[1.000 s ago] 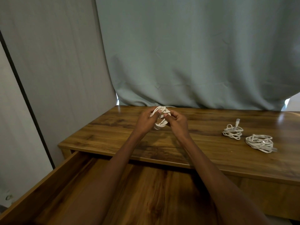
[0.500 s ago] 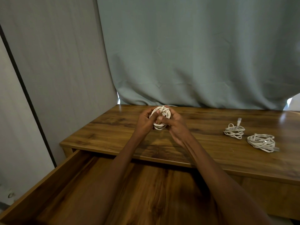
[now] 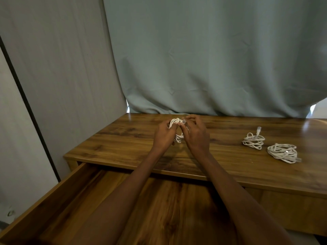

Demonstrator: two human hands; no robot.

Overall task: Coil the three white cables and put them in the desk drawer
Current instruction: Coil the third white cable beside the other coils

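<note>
Thin white looped cable [image 3: 177, 129] clasped by left grip [image 3: 163, 134]; clear plug now pinched atop by right grip [image 3: 195, 133], above grained wooden desk [image 3: 123, 138].

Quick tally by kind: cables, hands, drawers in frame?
White cables: 3 — one held, two coiled on the desk
Hands: 2 — left hand, right hand
Open drawers: 1
Total: 6

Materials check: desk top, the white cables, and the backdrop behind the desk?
Brown wooden desk top: wood or wood-look laminate, semi-gloss; visible grain and window glare. Coiled white cables: likely plastic-jacketed, smooth and flexible, with clear plug ends. Grey-green curtain: woven fabric, matte, soft folds and creases.
</note>
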